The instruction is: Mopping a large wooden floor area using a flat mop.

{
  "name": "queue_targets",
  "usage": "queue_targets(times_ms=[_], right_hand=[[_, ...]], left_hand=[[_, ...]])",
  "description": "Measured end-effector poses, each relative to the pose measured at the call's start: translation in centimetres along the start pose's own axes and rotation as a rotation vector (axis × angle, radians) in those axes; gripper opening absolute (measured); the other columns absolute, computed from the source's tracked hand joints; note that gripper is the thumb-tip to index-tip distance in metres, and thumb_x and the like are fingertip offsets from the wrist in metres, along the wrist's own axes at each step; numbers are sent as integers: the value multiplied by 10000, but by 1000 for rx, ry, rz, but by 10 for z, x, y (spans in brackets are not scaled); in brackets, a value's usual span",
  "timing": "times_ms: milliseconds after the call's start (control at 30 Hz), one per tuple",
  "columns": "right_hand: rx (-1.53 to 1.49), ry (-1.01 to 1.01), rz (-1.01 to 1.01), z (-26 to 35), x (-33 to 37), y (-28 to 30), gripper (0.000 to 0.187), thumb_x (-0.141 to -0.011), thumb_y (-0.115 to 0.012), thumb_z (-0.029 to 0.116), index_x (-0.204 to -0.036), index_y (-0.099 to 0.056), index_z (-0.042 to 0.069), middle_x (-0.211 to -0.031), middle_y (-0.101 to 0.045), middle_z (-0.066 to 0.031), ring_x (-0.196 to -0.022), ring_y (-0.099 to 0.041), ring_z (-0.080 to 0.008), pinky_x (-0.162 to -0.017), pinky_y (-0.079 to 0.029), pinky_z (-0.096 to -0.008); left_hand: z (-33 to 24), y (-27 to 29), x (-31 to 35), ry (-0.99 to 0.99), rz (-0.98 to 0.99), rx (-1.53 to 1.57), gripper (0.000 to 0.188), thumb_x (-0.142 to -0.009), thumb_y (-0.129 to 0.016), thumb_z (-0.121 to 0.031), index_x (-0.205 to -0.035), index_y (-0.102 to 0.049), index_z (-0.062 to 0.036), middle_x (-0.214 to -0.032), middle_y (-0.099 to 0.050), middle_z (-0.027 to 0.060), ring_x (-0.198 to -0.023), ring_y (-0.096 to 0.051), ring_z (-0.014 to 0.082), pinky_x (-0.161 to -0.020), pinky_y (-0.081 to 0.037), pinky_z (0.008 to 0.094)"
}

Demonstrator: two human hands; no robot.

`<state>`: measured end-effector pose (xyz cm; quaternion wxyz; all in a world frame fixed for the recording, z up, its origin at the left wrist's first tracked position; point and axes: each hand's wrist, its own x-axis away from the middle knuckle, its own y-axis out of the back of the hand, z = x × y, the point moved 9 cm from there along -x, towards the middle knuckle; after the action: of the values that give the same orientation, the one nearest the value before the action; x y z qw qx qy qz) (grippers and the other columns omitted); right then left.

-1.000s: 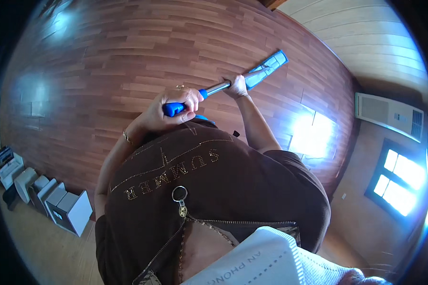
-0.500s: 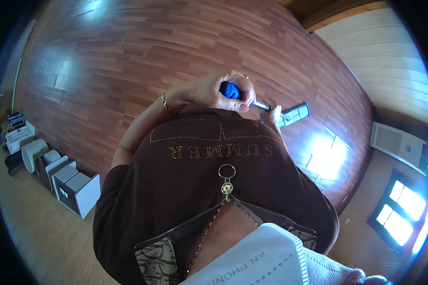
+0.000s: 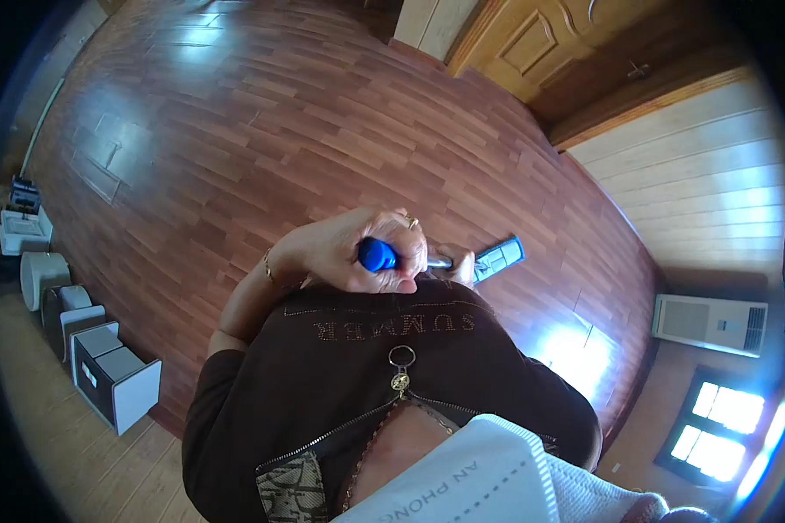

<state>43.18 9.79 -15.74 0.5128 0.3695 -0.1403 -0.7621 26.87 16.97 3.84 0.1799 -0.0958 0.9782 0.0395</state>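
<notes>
floor-mopping looks under way, imo, not wrapped up: the flat mop is out at 3 o'clock, its blue-grey head apparently down on the wood-look floor, just beyond the r hand.

both hands are closed round it. l hand, approx mid-frame, wraps the blue grip at the top end; r hand, nr it twd 3 o'clock, curls round the metal pole, tho its fingers are partly hidden.

done so far: can't tell. no clear wet/dry edge shows; bright patches at 10, 11 & 4 o'clock could be window light or damp, not sure.

left, as a guess: most planks from 9 thru 1 o'clock lie well apart from the mop head, so if they need a wipe that's prob a lot, incl. the edge by the wooden door b/w 1 & 2 o'clock, the strip nr the a/c unit just past 3, & the side by the white boxy furniture at 8.
</notes>
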Motion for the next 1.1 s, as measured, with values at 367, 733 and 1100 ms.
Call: queue_targets(times_ms=[367, 733, 1100], right_hand=[[81, 207, 484, -41, -86, -94, 236, -814, -658, 320, -695, -628, 118, -654, -607, -132, -608, -592, -370, -523, -469, -452], [99, 393, 496, -86, -192, -180, 192, -783, -670, 291, -722, -620, 116, -677, -595, -116, -698, -616, -345, -572, -440, -471], [-105, 471, 782, -19, -216, -271, 118, -681, -688, 144, -796, -662, 146, -775, -672, -76, -781, -657, -270, -692, -498, -398]], left_hand=[[-5, 38, 37, 24, -372, -179, 144, -767, -719, -45, -717, -586, -21, -735, -629, 95, -830, -627, 274, -805, -463, 393], [48, 77, 40, 112, -630, -617, 146, -776, -711, -72, -787, -565, -77, -786, -582, 37, -800, -567, 211, -855, -366, 392], [57, 74, 71, 278, -854, -817, 173, -769, -717, -101, -823, -554, -111, -853, -581, 9, -905, -578, 190, -957, -294, 425]])
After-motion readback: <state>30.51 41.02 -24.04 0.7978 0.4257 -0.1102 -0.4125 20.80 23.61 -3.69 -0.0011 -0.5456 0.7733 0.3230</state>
